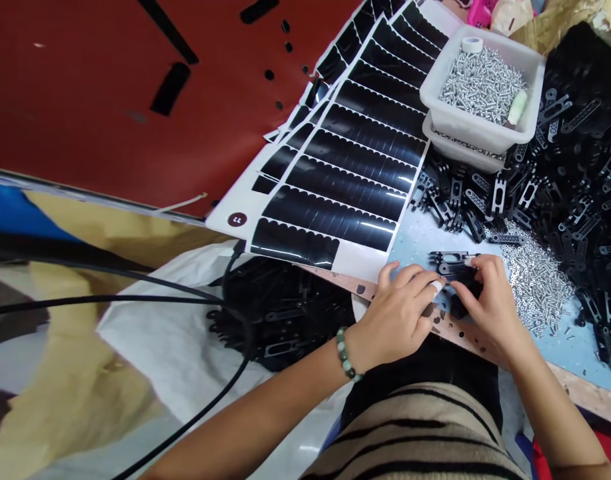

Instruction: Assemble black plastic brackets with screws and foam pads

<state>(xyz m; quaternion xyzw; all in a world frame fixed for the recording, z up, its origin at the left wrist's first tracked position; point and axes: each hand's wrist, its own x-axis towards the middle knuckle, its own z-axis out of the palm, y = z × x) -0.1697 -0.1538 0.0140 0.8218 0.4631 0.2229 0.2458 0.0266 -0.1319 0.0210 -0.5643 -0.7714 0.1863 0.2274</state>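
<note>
A black slotted plastic bracket (452, 259) lies between my hands at the near edge of the table. The thumb and fingers of my right hand (491, 300) are closed on its right end. On the bracket's left side, my left hand (402, 310) is palm down with bent fingers close together. One of its fingers has a white wrap (438, 287), and its fingertips are partly hidden, so what they hold cannot be made out. Right of my right hand is a heap of small silver screws and nuts (538, 287).
A white tub (485, 130) of screws stands on another container at the back. Black brackets (580, 193) are piled on the right. Sheets of black stickers (355, 160) lie left of the tub. Below the table edge is a sack (160, 320) with more black parts (285, 313); black cables (185, 300) cross it.
</note>
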